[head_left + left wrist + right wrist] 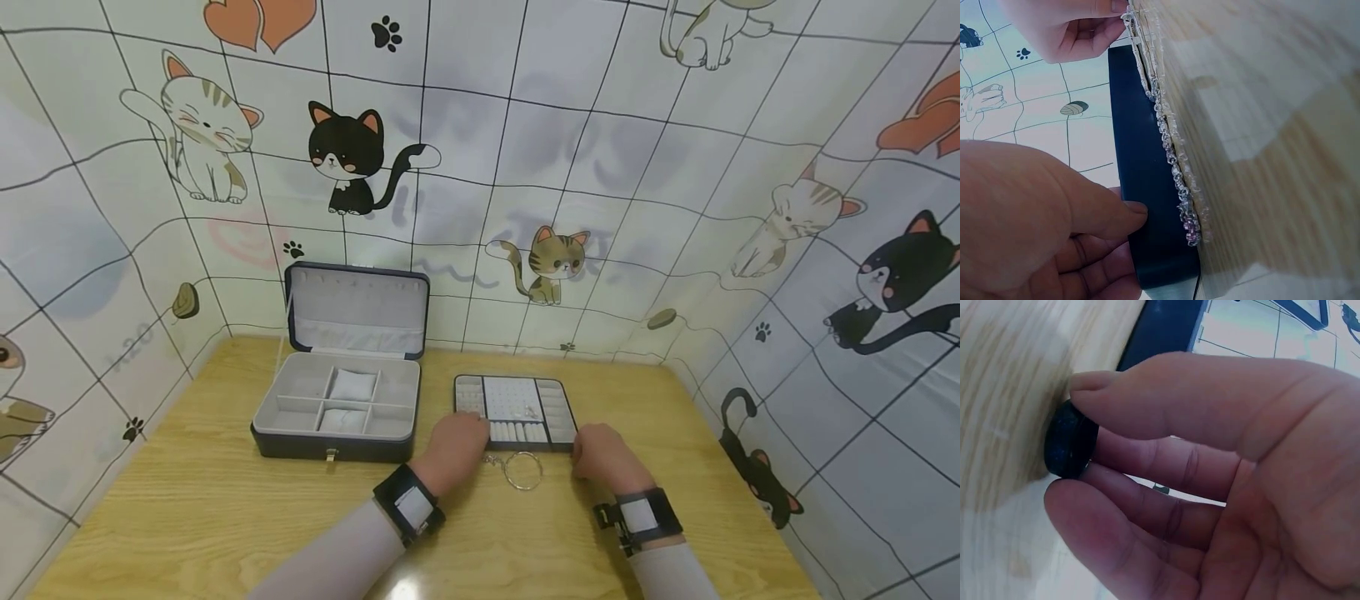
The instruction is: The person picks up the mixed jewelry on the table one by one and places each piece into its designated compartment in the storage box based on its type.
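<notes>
A jewelry tray (pixel 517 447) with dark sides and pale compartments lies on the wooden table. My left hand (pixel 453 450) grips its near left corner; in the left wrist view the thumb (pixel 1129 217) presses the dark front wall (pixel 1147 156), fingers behind. At the near right corner, my right hand (pixel 606 458) holds the tray between thumb (pixel 1129 400) and fingers, the dark corner (pixel 1071 440) showing between them. Small jewelry pieces (pixel 531 412) sit on the tray's middle pad. Close in front of the tray lie a thin round bangle (pixel 522 487) and a sparkling chain (pixel 1174 169).
Left of the tray stands an open dark jewelry box (pixel 330 450), its lid (pixel 360 308) leaning back. Two white cushions (pixel 352 385) sit in its compartments. A cat-print cloth (pixel 465 192) hangs behind and beside the wooden table (pixel 187 517).
</notes>
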`<state>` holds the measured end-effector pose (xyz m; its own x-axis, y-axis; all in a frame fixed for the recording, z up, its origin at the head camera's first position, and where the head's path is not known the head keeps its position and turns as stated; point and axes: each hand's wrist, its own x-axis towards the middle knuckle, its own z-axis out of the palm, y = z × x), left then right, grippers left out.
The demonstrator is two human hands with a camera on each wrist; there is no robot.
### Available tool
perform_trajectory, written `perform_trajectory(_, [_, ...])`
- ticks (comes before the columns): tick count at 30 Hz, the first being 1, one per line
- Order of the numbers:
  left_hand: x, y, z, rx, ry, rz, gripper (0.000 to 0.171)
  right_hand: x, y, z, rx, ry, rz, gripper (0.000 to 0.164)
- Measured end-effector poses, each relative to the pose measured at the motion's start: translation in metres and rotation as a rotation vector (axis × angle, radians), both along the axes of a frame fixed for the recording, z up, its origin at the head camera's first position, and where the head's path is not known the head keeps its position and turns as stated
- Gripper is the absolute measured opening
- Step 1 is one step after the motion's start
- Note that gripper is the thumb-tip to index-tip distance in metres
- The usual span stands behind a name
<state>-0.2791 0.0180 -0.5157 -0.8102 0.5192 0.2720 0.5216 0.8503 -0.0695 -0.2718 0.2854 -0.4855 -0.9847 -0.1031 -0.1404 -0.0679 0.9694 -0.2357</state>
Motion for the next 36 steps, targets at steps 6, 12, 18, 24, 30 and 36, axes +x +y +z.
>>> perform_trajectory(6, [0.001,0.000,0.001,-0.001,-0.027,0.008,0.005,-0.003,0.004,-0.002,-0.029,0.004,0.005,0.018])
perform_trajectory(12, [0.001,-0.001,0.001,-0.006,-0.043,0.009,0.005,-0.004,0.001,0.002,-0.101,-0.003,0.000,0.018])
perform_trajectory(18, [0.000,-0.001,0.000,-0.007,-0.036,0.008,0.005,-0.002,-0.005,0.007,-0.152,0.004,0.004,0.019])
perform_trajectory(24, [0.000,0.000,-0.001,0.000,-0.035,0.004,0.005,-0.002,-0.008,0.006,-0.181,0.018,-0.008,0.019])
perform_trajectory(30, [0.000,0.002,0.000,0.007,-0.062,0.012,0.004,-0.004,-0.013,0.000,-0.233,0.067,0.006,0.021])
perform_trajectory(36, [-0.001,0.003,-0.001,0.012,-0.051,0.008,0.004,-0.004,-0.018,0.002,-0.291,0.136,0.057,0.019])
